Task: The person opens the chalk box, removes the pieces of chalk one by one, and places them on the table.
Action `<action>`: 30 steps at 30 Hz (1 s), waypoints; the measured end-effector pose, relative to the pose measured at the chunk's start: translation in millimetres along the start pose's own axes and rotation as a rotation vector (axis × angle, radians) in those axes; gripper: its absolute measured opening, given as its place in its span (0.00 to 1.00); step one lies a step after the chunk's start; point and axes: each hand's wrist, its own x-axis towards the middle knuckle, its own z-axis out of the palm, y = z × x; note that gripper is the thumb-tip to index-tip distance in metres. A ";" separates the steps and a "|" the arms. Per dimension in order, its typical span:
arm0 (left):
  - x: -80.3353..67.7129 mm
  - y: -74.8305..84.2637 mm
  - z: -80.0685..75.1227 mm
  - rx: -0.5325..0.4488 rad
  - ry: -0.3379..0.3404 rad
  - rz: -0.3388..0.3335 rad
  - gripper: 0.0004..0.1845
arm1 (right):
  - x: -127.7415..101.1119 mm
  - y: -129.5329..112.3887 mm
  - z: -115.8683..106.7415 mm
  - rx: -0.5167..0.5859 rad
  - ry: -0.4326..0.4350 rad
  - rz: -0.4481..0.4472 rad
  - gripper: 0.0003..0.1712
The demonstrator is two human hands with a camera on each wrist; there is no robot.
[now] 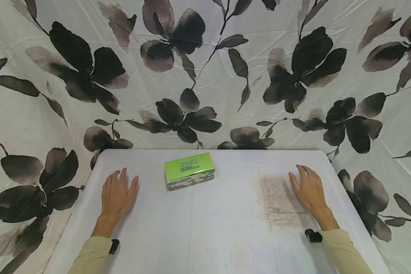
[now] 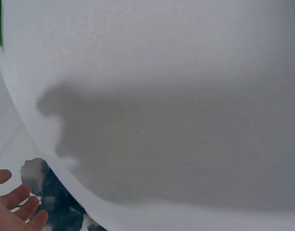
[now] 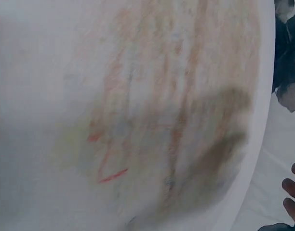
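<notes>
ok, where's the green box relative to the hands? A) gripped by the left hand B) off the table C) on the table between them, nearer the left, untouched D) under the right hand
C: the green box sits on the table, clear of the flat left hand and the right hand.

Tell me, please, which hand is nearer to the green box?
Left. The left hand lies flat just left of the green box; the right hand rests far to its right.
</notes>
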 end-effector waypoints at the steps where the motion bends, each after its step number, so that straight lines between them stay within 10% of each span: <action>1: 0.6 1.8 -0.9 -0.002 0.003 -0.003 0.35 | 2.0 -1.4 0.2 0.005 0.012 -0.009 0.26; 30: 15.1 59.4 11.3 -0.177 -0.052 -0.080 0.32 | 31.0 -40.4 11.0 0.115 0.069 -0.105 0.25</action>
